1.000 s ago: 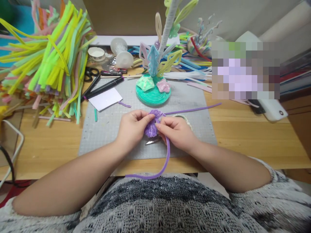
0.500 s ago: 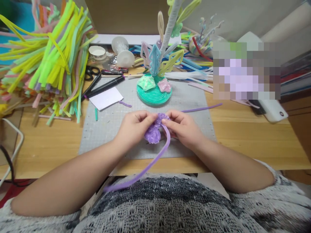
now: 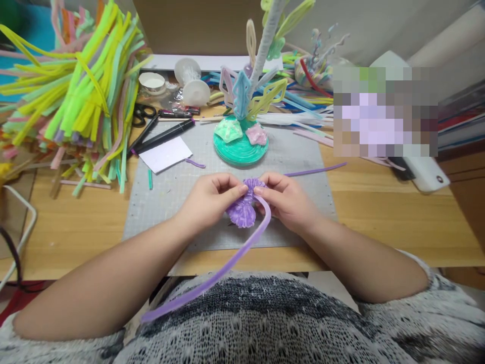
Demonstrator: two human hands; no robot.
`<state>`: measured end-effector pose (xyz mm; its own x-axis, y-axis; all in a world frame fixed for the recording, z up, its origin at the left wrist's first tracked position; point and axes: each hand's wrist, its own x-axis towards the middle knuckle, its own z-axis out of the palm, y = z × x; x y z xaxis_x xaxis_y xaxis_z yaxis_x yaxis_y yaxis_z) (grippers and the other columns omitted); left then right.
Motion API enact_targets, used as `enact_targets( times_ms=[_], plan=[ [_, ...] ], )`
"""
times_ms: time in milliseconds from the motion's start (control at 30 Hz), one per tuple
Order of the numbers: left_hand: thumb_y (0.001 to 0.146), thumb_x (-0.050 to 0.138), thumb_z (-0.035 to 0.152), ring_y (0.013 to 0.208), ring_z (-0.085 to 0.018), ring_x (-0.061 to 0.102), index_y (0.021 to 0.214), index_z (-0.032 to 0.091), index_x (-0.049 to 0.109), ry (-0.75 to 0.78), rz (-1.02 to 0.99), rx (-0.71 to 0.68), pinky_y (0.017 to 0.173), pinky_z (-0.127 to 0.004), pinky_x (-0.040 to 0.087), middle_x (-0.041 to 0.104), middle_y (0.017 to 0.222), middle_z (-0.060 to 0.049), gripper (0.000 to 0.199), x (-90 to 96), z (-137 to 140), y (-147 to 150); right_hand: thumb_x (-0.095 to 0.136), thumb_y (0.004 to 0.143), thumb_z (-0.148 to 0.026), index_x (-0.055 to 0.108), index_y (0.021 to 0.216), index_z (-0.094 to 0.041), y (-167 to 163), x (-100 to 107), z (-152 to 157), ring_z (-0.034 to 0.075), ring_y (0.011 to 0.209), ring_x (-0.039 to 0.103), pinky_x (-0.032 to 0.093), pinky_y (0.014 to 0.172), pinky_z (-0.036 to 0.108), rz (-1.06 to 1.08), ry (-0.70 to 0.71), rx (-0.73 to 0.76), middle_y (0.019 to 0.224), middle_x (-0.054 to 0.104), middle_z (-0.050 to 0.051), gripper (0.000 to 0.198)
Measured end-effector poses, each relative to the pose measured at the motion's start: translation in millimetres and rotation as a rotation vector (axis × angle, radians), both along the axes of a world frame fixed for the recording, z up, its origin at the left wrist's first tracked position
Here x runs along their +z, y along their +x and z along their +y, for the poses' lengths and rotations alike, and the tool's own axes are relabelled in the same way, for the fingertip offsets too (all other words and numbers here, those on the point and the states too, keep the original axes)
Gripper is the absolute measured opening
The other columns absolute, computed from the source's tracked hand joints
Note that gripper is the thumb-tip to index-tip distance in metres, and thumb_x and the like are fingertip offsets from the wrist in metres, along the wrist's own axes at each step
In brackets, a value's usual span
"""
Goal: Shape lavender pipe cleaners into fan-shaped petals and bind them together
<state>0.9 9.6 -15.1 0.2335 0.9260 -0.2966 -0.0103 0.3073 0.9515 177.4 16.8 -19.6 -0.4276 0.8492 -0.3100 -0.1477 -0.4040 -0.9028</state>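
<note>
Between my hands is a purple pipe-cleaner piece (image 3: 243, 213) with rounded, ruffled lobes, held above the grey cutting mat. My left hand (image 3: 214, 198) pinches its left side with thumb and fingers. On its other side my right hand (image 3: 286, 199) pinches it near the middle, where a long purple pipe cleaner (image 3: 227, 266) comes out and curves down toward my body. My curled fingers hide part of the piece. Just beyond stands a round green base (image 3: 241, 155) bearing a green and a pink shape, with a wrapped stem and looped leaves above.
A large bundle of coloured pipe cleaners (image 3: 81, 86) fills the left. Black markers (image 3: 166, 135), scissors (image 3: 144, 115) and a white card (image 3: 165, 154) lie beside it. Clear spools (image 3: 195, 92) stand behind. Another purple pipe cleaner (image 3: 316, 169) lies on the cutting mat (image 3: 151, 212). A white device (image 3: 430, 174) sits right.
The purple piece has turned slightly, its lower lobe shifting right and down. The long pipe cleaner's loose end has swung lower and further left. Both hands keep nearly the same place.
</note>
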Motion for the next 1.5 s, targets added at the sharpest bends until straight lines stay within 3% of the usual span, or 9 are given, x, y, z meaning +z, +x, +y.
enact_targets(
  times_ms=[200, 367, 500, 600, 667, 900, 1200, 1300, 1500],
  plan=[
    [0.073, 0.070, 0.029, 0.052, -0.008, 0.050, 0.069, 0.013, 0.062, -0.040, 0.009, 0.006, 0.051, -0.021, 0.040, 0.061, 0.062, 0.000, 0.019, -0.9, 0.6, 0.5, 0.077, 0.072, -0.040, 0.055, 0.073, -0.017, 0.5, -0.9, 0.8, 0.004, 0.045, 0.046, 0.035, 0.042, 0.017, -0.052, 0.064, 0.032, 0.056, 0.053, -0.007, 0.032],
    [0.073, 0.069, 0.031, 0.053, -0.009, 0.051, 0.068, 0.014, 0.060, 0.032, 0.058, 0.052, 0.050, -0.021, 0.039, 0.061, 0.062, 0.000, 0.020, -0.9, -1.9, 2.4, 0.068, 0.080, -0.041, 0.056, 0.085, -0.020, 0.3, -4.0, 0.2, 0.008, 0.053, 0.050, 0.042, 0.049, 0.021, -0.115, 0.137, 0.024, 0.068, 0.056, -0.004, 0.024],
    [0.075, 0.068, 0.033, 0.053, -0.009, 0.050, 0.070, 0.014, 0.061, 0.120, 0.130, 0.149, 0.051, -0.022, 0.038, 0.059, 0.061, 0.001, 0.020, -2.3, -3.0, 2.2, 0.068, 0.080, -0.028, 0.058, 0.100, -0.023, 5.1, -6.7, 1.7, 0.011, 0.072, 0.054, 0.044, 0.057, 0.024, -0.358, 0.633, -0.123, 0.093, 0.058, 0.002, 0.023],
    [0.075, 0.068, 0.034, 0.054, -0.009, 0.050, 0.070, 0.014, 0.061, 0.111, 0.135, 0.150, 0.051, -0.021, 0.038, 0.059, 0.062, 0.000, 0.022, -1.1, -3.8, 2.1, 0.069, 0.079, -0.023, 0.063, 0.093, -0.023, 7.7, -7.2, 2.3, 0.014, 0.076, 0.054, 0.045, 0.061, 0.027, -0.514, 1.013, -0.066, 0.089, 0.060, 0.003, 0.015],
    [0.076, 0.068, 0.034, 0.053, -0.008, 0.049, 0.070, 0.014, 0.060, 0.087, 0.099, 0.139, 0.050, -0.021, 0.037, 0.058, 0.061, 0.001, 0.023, 0.5, -4.4, 3.3, 0.065, 0.083, -0.021, 0.064, 0.088, -0.023, 7.3, -7.8, 1.3, 0.015, 0.077, 0.057, 0.047, 0.066, 0.030, -0.526, 1.120, -0.064, 0.084, 0.062, 0.003, 0.005],
    [0.069, 0.073, 0.026, 0.067, -0.010, 0.060, 0.081, 0.014, 0.061, -0.038, -0.177, 0.085, 0.064, -0.023, 0.047, 0.065, 0.075, -0.001, 0.021, -3.1, -6.4, 10.0, 0.062, 0.086, -0.020, 0.065, 0.089, -0.023, 1.1, -14.0, -4.8, 0.017, 0.080, 0.064, 0.052, 0.072, 0.034, -0.534, 1.132, -0.188, 0.086, 0.070, 0.004, 0.005],
    [0.067, 0.074, 0.029, 0.050, -0.009, 0.050, 0.079, 0.016, 0.062, -0.049, 0.070, 0.163, 0.051, -0.022, 0.039, 0.059, 0.059, 0.003, 0.021, -5.5, -5.7, 7.6, 0.060, 0.084, -0.016, 0.068, 0.092, -0.022, 4.0, -16.8, -5.1, 0.018, 0.080, 0.064, 0.052, 0.069, 0.032, -0.701, 1.270, -0.070, 0.088, 0.070, 0.006, 0.014],
    [0.066, 0.074, 0.029, 0.052, -0.009, 0.049, 0.078, 0.016, 0.064, 0.025, 0.151, 0.201, 0.051, -0.022, 0.038, 0.060, 0.062, 0.002, 0.020, -6.3, -5.8, 10.1, 0.058, 0.084, -0.016, 0.068, 0.090, -0.023, 4.4, -16.0, -5.6, 0.018, 0.078, 0.064, 0.051, 0.068, 0.032, -0.714, 1.254, -0.055, 0.086, 0.070, 0.005, 0.014],
    [0.067, 0.072, 0.027, 0.055, -0.010, 0.048, 0.074, 0.015, 0.065, 0.077, 0.272, 0.106, 0.051, -0.022, 0.035, 0.060, 0.062, 0.001, 0.015, -0.2, -6.2, 9.2, 0.062, 0.083, -0.018, 0.066, 0.080, -0.022, 0.5, -13.4, -6.4, 0.016, 0.073, 0.063, 0.050, 0.067, 0.030, -0.615, 1.126, -0.107, 0.079, 0.069, 0.003, 0.006]
  ],
)
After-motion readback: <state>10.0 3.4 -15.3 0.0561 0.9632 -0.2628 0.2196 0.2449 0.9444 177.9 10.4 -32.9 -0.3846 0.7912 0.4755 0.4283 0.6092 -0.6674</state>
